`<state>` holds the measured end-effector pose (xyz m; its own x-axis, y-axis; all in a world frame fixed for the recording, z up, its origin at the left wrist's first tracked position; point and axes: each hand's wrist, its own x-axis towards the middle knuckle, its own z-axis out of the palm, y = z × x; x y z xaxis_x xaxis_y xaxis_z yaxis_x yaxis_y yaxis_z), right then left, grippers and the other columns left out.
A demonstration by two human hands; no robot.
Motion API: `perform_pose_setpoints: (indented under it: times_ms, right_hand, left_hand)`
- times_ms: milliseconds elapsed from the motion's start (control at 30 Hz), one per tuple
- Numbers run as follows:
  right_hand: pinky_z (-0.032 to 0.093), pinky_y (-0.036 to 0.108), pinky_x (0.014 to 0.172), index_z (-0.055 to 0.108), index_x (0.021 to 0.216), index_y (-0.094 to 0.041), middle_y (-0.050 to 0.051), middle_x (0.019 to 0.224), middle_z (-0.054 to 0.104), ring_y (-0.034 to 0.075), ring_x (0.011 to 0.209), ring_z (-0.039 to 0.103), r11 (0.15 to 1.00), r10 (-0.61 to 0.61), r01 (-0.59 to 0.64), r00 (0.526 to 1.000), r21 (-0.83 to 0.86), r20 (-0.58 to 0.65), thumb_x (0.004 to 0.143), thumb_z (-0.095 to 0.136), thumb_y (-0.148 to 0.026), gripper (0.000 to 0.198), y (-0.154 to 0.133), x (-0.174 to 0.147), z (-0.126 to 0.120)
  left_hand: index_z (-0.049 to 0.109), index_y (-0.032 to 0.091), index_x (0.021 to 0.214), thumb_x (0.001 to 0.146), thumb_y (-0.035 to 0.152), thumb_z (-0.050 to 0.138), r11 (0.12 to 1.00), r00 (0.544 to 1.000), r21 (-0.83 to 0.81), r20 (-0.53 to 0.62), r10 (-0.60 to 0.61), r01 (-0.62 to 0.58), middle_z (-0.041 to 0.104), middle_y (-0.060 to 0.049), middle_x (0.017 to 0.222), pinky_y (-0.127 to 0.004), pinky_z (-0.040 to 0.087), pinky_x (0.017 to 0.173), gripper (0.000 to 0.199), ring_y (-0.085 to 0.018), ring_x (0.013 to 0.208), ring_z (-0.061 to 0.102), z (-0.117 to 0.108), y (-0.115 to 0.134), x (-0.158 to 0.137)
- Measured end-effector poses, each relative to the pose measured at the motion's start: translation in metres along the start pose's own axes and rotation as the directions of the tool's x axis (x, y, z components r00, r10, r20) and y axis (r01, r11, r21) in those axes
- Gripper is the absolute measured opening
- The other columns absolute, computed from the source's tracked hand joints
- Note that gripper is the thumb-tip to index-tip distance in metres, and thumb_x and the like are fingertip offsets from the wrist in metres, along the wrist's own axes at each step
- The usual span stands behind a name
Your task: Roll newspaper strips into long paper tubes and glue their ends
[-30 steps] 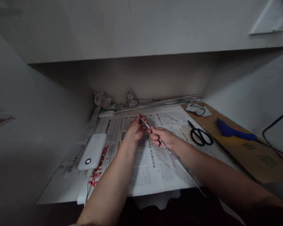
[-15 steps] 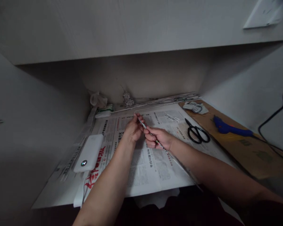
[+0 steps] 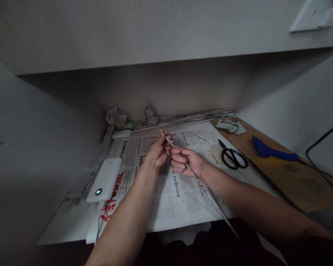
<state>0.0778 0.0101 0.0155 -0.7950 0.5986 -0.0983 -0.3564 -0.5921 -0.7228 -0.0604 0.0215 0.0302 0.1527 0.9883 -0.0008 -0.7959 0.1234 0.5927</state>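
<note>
A thin rolled paper stick (image 3: 193, 176) slants from my fingers down past the table's front edge. Its far end is pinched by my left hand (image 3: 158, 149), thumb and fingertips closed on it. Just below, my right hand (image 3: 187, 162) wraps its fingers round the same stick. Both hands are held above the newspaper (image 3: 187, 201) that covers the table, close together. Black-handled scissors (image 3: 233, 157) lie on the newspaper to the right of my right hand.
A blue glue gun (image 3: 273, 150) with a black cord rests on cardboard (image 3: 294, 181) at right. More paper sticks (image 3: 199, 119) lie along the back, near a small woven paper piece (image 3: 150, 116). A white power bank (image 3: 105, 180) lies at left. An overhanging panel (image 3: 166, 33) spans above.
My hands stay on the paper stick and have shifted only slightly. The stick's lower end shows more clearly now. The view has moved a little.
</note>
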Motion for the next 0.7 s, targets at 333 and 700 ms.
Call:
perform_pose_setpoints:
  times_ms: [333, 700]
  right_hand:
    - [0.033, 0.022, 0.047, 0.053, 0.076, -0.019, -0.005, 0.049, 0.049, 0.01, 0.042, 0.046, 0.387, -0.458, 0.028, 0.874, -0.922, -0.165, 0.087, 0.046, -0.048, 0.032, 0.0, 0.003, -0.008]
    - [0.032, 0.022, 0.043, 0.044, 0.076, -0.02, -0.008, 0.044, 0.037, 0.009, 0.037, 0.039, 0.974, -0.051, 0.034, 0.996, -0.222, -0.071, 0.091, 0.041, -0.04, 0.026, 0.004, 0.003, -0.002]
  left_hand:
    - [0.061, 0.012, 0.081, 0.082, 0.031, 0.058, 0.965, 0.98, 0.252, -0.159, 0.116, -0.073, 0.055, -0.001, 0.065, -0.014, 0.04, 0.043, 0.02, -0.007, 0.055, 0.055, -0.005, -0.002, 0.007]
    - [0.058, 0.011, 0.083, 0.088, 0.028, 0.051, 0.997, 0.996, 0.079, -0.092, -0.008, 0.016, 0.054, 0.0, 0.064, -0.011, 0.039, 0.04, 0.019, -0.005, 0.053, 0.055, -0.007, 0.001, 0.005]
